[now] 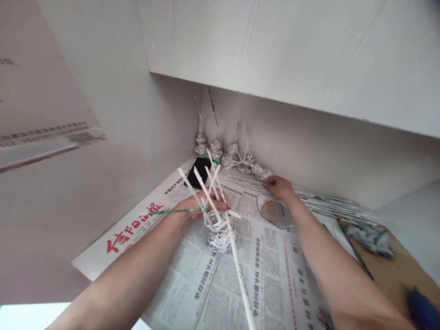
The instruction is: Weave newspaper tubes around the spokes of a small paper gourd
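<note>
A white corner is seen, formed by two plain walls under a white shelf (292, 50), with a spread newspaper (275, 275) covering the work surface below.

A small woven piece of rolled newspaper (220, 236) is held above the newspaper, near the middle of the view. Several stiff paper tubes (206, 185) stick up and outward from its top, and one long tube (240, 275) runs down from it toward the near edge. The piece is gripped by the left hand (201, 208), the fingers being closed around the bundle of tubes just above the woven part; a thin green-tinted tube (168, 211) lies across that hand.

The right hand (280, 187) is stretched farther back and rests on a sheaf of loose paper tubes (326, 201) laid flat along the wall. Whether anything is pinched there cannot be told, since the fingertips are turned away. Just beside that wrist a flat printed cut-out (275, 213) lies on the newspaper.

In the corner a row of finished woven pieces (233, 158) is set against the wall, with a black object (198, 176) in front of them. At the right a brown board (395, 270), a crumpled paper wad (369, 236) and a blue object (424, 311) are seen.
</note>
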The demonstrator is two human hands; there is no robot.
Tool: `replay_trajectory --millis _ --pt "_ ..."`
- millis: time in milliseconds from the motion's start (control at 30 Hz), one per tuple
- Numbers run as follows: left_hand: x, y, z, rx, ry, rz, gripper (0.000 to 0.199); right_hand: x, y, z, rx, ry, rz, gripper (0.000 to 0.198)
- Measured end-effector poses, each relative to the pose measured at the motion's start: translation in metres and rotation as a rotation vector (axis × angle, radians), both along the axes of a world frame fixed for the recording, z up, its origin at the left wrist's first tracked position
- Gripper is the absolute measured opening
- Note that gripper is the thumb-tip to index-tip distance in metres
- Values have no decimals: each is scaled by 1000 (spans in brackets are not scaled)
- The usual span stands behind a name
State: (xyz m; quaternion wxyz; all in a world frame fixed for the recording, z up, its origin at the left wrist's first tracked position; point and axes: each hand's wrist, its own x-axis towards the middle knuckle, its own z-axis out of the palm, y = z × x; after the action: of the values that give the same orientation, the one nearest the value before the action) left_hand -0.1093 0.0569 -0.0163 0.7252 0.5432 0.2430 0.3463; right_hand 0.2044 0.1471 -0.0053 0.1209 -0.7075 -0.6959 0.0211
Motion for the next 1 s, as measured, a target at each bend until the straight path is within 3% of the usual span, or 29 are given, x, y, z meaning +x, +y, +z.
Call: replay_trajectory --millis 267,500,700,833,1000 --pt "0 -2 5 9 -13 16 25 -24 -6 -10 86 0 10 22" --pt "1 -3 7 22 14 17 23 -12 -5 -12 188 78 59 24" --pt "0 -5 9 14 19 8 24 -11 -6 -15 317 14 116 26" --pt "1 -5 10 15 18 13 24 -9 -6 -16 413 117 169 26" --pt "2 -7 10 7 17 25 26 -4 -4 -14 580 234 -1 26"
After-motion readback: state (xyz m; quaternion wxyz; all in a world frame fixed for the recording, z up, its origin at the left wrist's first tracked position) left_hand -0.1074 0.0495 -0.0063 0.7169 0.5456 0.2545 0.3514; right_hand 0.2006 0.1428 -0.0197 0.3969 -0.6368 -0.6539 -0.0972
